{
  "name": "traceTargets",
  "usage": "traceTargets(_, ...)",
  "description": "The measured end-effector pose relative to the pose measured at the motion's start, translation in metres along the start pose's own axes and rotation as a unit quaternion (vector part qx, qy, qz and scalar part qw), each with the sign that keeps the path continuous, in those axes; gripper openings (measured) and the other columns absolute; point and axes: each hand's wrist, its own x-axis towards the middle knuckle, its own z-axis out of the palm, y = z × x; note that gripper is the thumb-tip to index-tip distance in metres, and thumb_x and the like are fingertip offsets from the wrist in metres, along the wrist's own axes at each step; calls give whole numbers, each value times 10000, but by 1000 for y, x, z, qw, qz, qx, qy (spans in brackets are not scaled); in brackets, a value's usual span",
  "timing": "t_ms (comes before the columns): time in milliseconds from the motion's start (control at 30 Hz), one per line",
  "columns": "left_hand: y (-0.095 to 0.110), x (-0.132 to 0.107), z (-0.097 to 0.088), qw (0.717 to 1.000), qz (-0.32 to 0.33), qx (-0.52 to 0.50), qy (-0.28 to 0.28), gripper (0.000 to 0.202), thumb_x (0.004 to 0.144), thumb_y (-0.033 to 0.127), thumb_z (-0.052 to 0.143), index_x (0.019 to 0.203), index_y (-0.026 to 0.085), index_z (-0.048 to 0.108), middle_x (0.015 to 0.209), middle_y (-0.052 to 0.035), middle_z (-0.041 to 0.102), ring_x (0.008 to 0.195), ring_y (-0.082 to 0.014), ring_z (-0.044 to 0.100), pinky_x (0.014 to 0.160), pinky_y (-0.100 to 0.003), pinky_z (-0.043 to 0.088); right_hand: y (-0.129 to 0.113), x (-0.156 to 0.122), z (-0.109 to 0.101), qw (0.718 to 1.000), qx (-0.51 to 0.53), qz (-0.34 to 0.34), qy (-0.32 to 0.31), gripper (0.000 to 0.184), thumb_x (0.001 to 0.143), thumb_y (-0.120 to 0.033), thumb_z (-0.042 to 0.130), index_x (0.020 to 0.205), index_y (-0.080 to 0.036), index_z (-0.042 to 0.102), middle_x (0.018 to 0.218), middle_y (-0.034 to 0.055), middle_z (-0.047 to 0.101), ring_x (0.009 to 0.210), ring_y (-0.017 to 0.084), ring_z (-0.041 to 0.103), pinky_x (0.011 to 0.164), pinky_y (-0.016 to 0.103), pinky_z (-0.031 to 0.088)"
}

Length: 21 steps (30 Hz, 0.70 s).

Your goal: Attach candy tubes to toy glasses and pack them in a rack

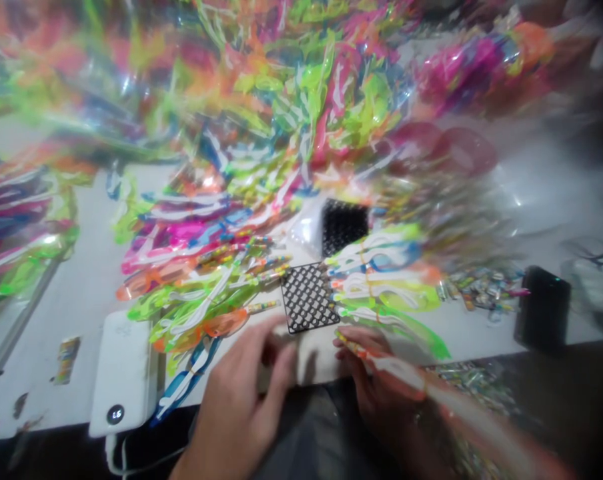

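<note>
My left hand [246, 387] hovers at the table's front edge, fingers curved and apart, just below a black plastic mesh square [306, 297], with nothing visible in it. My right hand [371, 380] grips a thin striped stick [351, 345] whose far end is blurred. Many shiny plastic strips in neon pink, green, orange and blue [196, 267] fan out around the mesh, several with striped sticks laid among them. A second black mesh piece [344, 227] sits farther back, beside a clear plastic bag [306, 230].
A white power bank [124, 373] with a cable lies at the front left of the white table [81, 267]. Small colourful pieces [481, 290] are scattered at the right, near a black box [544, 307]. More neon plastic heaps up behind, with pink bowls [461, 150] at the back right.
</note>
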Motion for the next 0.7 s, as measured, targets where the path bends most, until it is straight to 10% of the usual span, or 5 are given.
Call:
traceTargets(200, -48, 18, 32, 983, 8, 178, 42, 368, 1102, 368, 452, 1365, 140, 573, 1181, -153, 751, 1077, -317, 733, 906, -443, 586, 19, -7, -1, 990, -136, -3, 21, 341, 1066, -310, 499, 1059, -227, 830, 819, 124, 777, 709, 271, 730, 721, 414, 650)
traceTargets(700, -17, -4, 26, 976, 119, 159, 87, 122, 1058, 180, 527, 1115, 153, 632, 887, -58, 735, 775, -230, 708, 725, -352, 528, 26, 5, 3, 963, -261, -72, 17, 173, 1004, -202, 669, 1053, -150, 827, 930, 138, 805, 852, 285, 773, 748, 374, 655)
